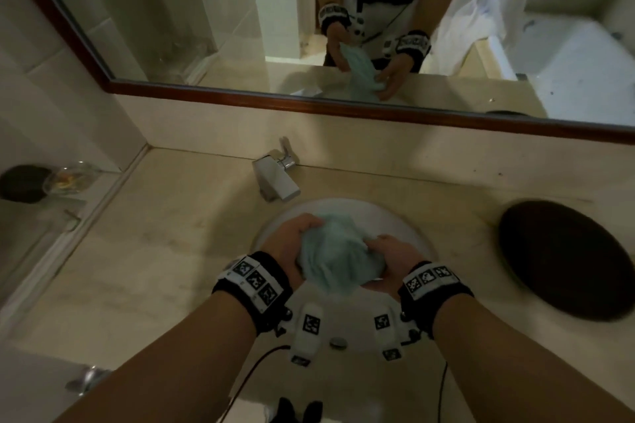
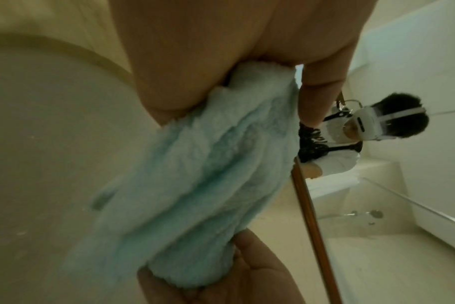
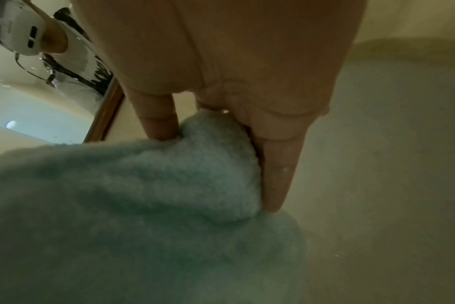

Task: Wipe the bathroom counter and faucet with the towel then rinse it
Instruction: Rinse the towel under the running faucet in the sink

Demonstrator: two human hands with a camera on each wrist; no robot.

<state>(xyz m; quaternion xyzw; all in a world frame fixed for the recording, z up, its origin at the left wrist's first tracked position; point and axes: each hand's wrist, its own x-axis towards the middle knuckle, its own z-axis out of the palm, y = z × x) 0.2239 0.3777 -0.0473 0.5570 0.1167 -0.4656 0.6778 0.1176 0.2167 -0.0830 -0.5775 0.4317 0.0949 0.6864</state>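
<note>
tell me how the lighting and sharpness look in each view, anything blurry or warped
Head view: dim, warm light, wide-angle bending of the mirror frame, the dark round dish smeared. Left wrist view: towel fairly sharp, sink soft, left hand out of focus. Right wrist view: darker, towel grainy and soft, right hand blurred close up.
</note>
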